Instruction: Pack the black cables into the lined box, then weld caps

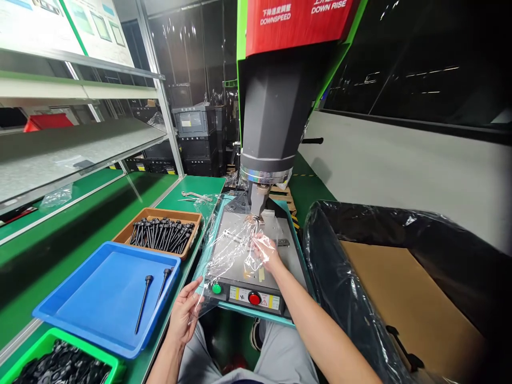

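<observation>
A crinkled clear plastic bag is spread above the metal base plate of the press machine. My left hand pinches its lower left edge beside the green button. Below the machine's horn, my right hand is closed on the plastic, fingers partly hidden by its glare. Whether anything lies inside the bag cannot be made out. In front of both hands is the control strip with a red button.
To the left stand a brown tray of several black rod-like parts, a blue tray with two such parts, and a green bin of small black pieces. A black-lined box with cardboard stands right. Wrenches lie behind.
</observation>
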### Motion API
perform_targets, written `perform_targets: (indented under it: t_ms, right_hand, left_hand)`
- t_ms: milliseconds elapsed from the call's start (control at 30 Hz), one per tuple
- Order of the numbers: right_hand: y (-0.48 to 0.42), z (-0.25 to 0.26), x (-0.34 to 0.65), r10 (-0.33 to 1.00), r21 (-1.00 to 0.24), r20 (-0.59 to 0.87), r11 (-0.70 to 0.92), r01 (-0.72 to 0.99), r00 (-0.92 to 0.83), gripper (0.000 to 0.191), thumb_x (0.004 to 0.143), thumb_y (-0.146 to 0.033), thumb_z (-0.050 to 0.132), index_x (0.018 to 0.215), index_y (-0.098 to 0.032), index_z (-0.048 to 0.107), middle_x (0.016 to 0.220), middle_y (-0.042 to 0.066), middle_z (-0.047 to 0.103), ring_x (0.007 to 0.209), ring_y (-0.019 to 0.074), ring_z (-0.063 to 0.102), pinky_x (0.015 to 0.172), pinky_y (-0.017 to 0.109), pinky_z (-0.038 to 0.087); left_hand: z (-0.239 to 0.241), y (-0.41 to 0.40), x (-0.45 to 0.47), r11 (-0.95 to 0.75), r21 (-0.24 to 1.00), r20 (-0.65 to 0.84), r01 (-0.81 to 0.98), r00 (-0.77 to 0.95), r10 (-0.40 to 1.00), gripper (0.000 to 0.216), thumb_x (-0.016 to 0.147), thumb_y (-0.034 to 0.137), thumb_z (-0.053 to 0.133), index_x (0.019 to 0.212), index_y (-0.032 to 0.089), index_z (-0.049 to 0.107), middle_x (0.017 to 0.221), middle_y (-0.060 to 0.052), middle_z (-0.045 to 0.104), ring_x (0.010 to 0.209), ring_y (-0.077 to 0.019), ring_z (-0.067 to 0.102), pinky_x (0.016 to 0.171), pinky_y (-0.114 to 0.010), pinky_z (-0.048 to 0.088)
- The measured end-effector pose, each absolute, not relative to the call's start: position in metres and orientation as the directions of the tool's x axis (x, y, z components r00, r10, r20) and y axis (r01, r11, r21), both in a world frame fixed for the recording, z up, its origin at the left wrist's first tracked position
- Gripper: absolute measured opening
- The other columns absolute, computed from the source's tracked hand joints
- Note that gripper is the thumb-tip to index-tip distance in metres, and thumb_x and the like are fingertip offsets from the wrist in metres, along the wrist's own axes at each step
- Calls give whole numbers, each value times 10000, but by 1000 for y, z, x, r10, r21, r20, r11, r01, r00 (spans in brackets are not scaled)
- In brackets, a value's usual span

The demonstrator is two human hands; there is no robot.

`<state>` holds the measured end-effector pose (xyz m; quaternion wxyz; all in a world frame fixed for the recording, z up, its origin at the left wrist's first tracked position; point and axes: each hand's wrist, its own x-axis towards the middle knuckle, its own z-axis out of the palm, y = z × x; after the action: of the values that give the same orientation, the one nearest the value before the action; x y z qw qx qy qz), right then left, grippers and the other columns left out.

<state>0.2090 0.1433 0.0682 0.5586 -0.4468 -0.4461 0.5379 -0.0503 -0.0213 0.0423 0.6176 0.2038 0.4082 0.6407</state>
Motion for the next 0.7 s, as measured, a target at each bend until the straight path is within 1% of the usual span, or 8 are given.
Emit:
perform_targets:
  t_ms: [67, 133, 200, 267, 367, 433, 533, 700]
  right_hand:
    - [157, 80, 209, 935, -977, 214, 202, 70, 283, 443, 738, -562, 589, 924, -162, 628, 775, 45, 619, 647, 163, 543, 601, 291, 460]
    - [171, 91, 214, 848, -909, 365, 235, 344, 384, 480, 775, -557, 527, 1023, -160, 637, 899, 84, 625, 832, 223, 565, 781, 367, 459]
    - [182, 100, 219, 833, -827, 435, 218, 519, 343, 501, 773, -538, 543, 1105, -176, 641, 987, 102, 605, 937, 250, 545, 872, 396, 424]
    - [192, 107, 224, 862, -765, 442, 216, 607, 250, 469, 754, -516, 584, 1079, -190, 674, 1011, 107, 591, 1009, 266, 521, 914, 397, 402]
    - [202, 116, 226, 892, -725, 425, 234, 648, 153, 379, 755, -479, 587, 931, -169, 715, 969, 118, 602, 1052, 283, 506, 933, 397, 390]
    - [205, 122, 225, 886, -711, 444, 255, 655, 137, 350, 768, -455, 565, 864, -150, 707, 946, 131, 610, 1037, 288, 516, 911, 398, 401]
    - [201, 129, 225, 875, -738, 458, 276, 616, 157, 327, 776, -441, 547, 844, -152, 685, 916, 129, 630, 962, 280, 549, 860, 405, 426]
    - [157, 120, 243, 929, -938, 274, 200, 283, 250, 413, 752, -518, 601, 966, -166, 636, 932, 108, 668, 861, 248, 602, 703, 357, 485]
  left_hand:
    - [44, -20, -50, 93, 779, -238, -620, -156, 959, 452, 639, 133, 775, 1077, 198, 691, 1335, -94, 562, 560, 3, 540, 454, -102, 425]
    - [48, -18, -49, 99, 783, -238, -614, -149, 960, 478, 629, 148, 784, 1096, 164, 685, 1270, -124, 605, 524, -5, 523, 431, -122, 408]
    - [51, -17, -48, 110, 791, -245, -602, -147, 958, 488, 618, 163, 794, 1093, 142, 685, 1256, -143, 610, 537, -25, 540, 427, -136, 404]
    - [53, -15, -47, 104, 805, -240, -585, -160, 957, 461, 620, 176, 794, 1069, 154, 693, 1316, -136, 569, 594, -45, 577, 434, -137, 406]
    - [51, -12, -46, 92, 824, -217, -558, -161, 963, 440, 645, 200, 779, 1075, 171, 689, 1278, -120, 601, 640, -60, 602, 449, -135, 403]
    - [46, -9, -48, 94, 830, -207, -550, -146, 967, 461, 661, 216, 770, 1107, 152, 674, 1094, -117, 689, 629, -71, 608, 468, -141, 406]
    - [41, -6, -49, 100, 832, -205, -546, -134, 970, 476, 680, 229, 763, 1133, 126, 657, 895, -96, 720, 612, -88, 615, 491, -156, 413]
    - [36, -4, -47, 167, 843, -251, -512, -98, 963, 450, 693, 235, 765, 1118, 126, 663, 843, -89, 721, 691, -121, 652, 583, -184, 461]
